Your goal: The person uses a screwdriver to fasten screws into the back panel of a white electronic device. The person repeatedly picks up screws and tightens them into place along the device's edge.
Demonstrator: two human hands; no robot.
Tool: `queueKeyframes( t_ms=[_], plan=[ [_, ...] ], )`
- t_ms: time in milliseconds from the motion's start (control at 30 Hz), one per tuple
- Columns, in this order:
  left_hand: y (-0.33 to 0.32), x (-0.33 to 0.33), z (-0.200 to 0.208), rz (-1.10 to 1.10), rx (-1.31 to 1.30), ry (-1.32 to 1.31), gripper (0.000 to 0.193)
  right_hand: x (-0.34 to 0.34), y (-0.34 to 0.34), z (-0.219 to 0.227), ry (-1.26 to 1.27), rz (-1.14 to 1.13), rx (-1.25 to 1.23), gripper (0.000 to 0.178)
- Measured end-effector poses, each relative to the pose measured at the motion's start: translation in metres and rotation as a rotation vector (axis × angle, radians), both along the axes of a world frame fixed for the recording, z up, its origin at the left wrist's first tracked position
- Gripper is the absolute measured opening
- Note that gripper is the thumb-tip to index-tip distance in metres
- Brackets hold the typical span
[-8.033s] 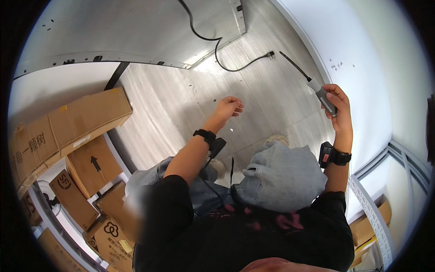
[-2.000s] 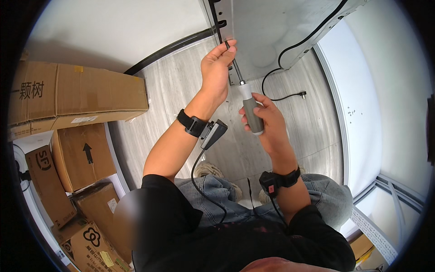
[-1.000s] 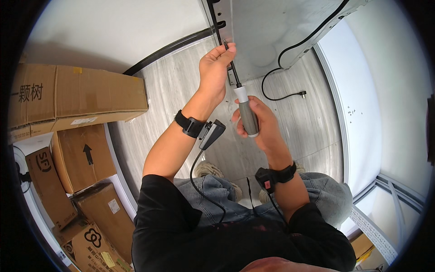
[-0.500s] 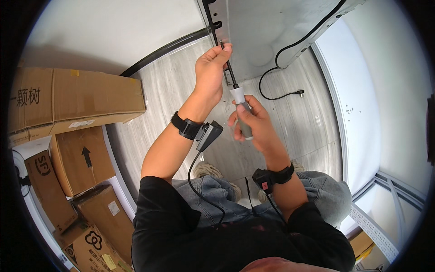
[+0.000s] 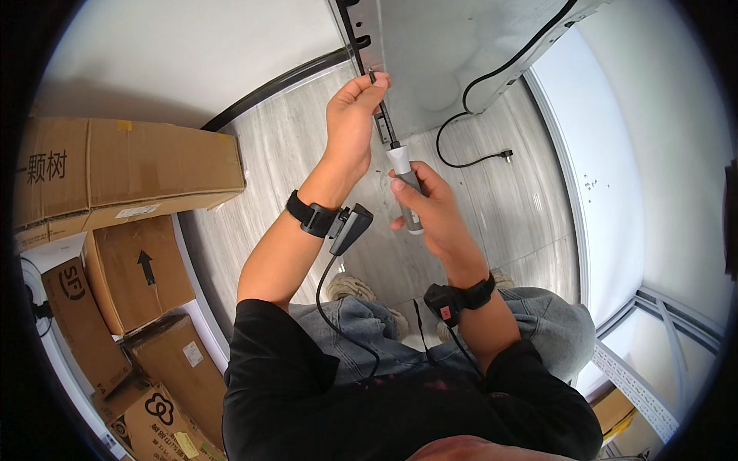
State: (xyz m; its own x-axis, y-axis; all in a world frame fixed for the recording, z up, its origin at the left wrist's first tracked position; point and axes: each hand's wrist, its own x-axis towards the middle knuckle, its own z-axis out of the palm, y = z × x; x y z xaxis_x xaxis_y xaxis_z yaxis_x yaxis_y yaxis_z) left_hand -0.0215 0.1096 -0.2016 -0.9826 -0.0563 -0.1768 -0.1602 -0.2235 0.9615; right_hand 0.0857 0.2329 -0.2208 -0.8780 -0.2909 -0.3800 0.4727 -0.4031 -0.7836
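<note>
A screwdriver with a grey and white handle (image 5: 407, 184) is held at a slant, its dark shaft running up and slightly left. My right hand (image 5: 434, 198) is wrapped round the handle. Farther up, my left hand (image 5: 357, 111) pinches the shaft near its tip between thumb and fingers. A small metallic bit or screw shows at the tip, too small to tell which. Just beyond the tip stands the edge of a grey metal panel (image 5: 434, 58) with holes and a black strip along its side.
A black cable (image 5: 492, 79) runs down the panel, and its plug (image 5: 505, 155) lies on the wood-look floor (image 5: 530, 207). Cardboard boxes (image 5: 165, 161) are stacked at the left. A metal rack (image 5: 638, 392) stands at the lower right.
Both hands and the screwdriver have shifted slightly left. My right fingers have turned and closed more round the handle. The left pinch stays on the shaft.
</note>
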Motion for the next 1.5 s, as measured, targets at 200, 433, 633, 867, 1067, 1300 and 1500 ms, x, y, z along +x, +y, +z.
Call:
queueKeyframes(
  t_ms=[200,433,633,867,1067,1300,1500],
  plan=[
    [0.001,0.000,0.001,0.006,0.006,0.016,0.016,-0.002,0.008,-0.010,-0.057,-0.047,-0.346,0.040],
    [0.003,0.001,0.003,0.028,-0.003,0.037,0.013,-0.003,-0.002,-0.004,0.032,-0.006,0.052,0.035],
    [0.000,-0.001,-0.001,0.007,-0.015,0.004,0.017,-0.010,0.015,-0.004,-0.120,0.072,-0.412,0.039],
    [0.000,0.000,-0.002,0.012,0.006,0.038,0.018,-0.007,0.007,-0.001,0.122,0.072,0.042,0.042],
    [0.001,0.001,0.001,0.012,0.000,0.023,0.020,-0.009,0.017,0.002,-0.126,0.051,-0.434,0.041],
    [0.004,0.000,-0.002,0.017,0.004,0.015,0.021,-0.005,0.008,-0.006,0.097,0.032,-0.043,0.042],
    [0.005,0.001,0.001,0.015,-0.011,0.006,0.021,-0.008,0.011,0.004,-0.050,0.001,-0.134,0.038]
  ],
)
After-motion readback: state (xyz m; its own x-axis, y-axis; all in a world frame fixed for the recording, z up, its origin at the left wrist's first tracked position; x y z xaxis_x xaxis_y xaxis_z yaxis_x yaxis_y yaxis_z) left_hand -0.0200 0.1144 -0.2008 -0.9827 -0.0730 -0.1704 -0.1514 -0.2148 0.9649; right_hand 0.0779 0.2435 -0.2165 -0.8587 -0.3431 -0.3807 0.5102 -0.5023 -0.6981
